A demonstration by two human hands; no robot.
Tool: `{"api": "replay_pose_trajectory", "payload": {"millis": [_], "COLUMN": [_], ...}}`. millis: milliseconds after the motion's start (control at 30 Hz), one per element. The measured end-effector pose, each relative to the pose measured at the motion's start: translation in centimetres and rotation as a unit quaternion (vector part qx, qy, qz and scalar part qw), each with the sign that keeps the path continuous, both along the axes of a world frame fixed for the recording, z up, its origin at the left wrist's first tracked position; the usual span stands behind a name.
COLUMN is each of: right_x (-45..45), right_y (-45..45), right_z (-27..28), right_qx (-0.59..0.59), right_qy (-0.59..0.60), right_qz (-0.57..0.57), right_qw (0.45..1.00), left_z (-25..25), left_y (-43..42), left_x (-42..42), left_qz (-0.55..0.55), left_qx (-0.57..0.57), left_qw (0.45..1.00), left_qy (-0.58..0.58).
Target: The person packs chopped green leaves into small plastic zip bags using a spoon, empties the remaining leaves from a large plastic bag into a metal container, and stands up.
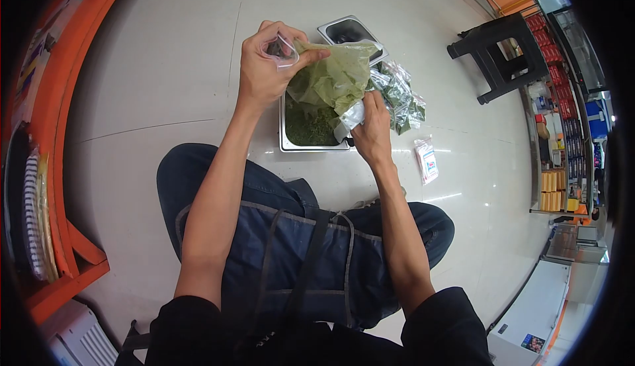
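My left hand [268,68] is closed on a clear, green-smeared plastic bag [334,75], thumb stretched along its upper edge. A pink-edged clear plastic opening [283,51] shows inside the curl of its fingers; I cannot tell whether this is a separate bag. My right hand [374,128] is closed around crumpled, shiny plastic at the bag's lower right end, its fingertips partly hidden. Below the bag, a steel pan [283,124] holds finely chopped green leaves [309,126]. Partly covered by the bag, a second steel pan [350,30] stands behind.
Right of the pans lies a pile of clear bags with green contents [400,94]. A packet of plastic bags [426,161] lies on the floor [178,48]. A black stool [499,58] stands to the right, an orange shelf [66,187] to the left.
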State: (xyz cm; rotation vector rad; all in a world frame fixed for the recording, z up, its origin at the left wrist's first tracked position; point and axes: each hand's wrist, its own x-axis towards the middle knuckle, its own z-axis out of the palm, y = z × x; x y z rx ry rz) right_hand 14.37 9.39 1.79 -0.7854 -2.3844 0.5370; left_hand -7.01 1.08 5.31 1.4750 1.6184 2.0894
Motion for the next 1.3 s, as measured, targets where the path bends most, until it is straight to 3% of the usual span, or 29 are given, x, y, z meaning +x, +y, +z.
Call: {"api": "replay_pose_trajectory", "payload": {"millis": [767, 1000, 1167, 1300], "right_x": [-0.8, -0.9, -1.1, -1.2], "right_y": [-0.1, -0.2, -0.4, -0.2], "right_z": [0.0, -0.4, -0.3, -0.3], "right_qx": [-0.042, -0.018, -0.013, -0.004], "right_qy": [0.025, 0.013, 0.007, -0.033], "right_qz": [-0.038, -0.055, -0.067, -0.07], "right_qw": [0.998, 0.998, 0.998, 0.997], "left_z": [1.7, 1.2, 2.7, 2.0], "left_y": [2.4, 3.8, 5.0, 5.1], "left_x": [0.8, 0.5, 0.2, 0.7], "left_qz": [-0.036, -0.054, -0.067, -0.073], "left_qx": [0.015, 0.033, -0.007, -0.044], "left_qw": [0.998, 0.998, 0.994, 0.995], "left_qy": [0.05, 0.016, 0.083, 0.057]}}
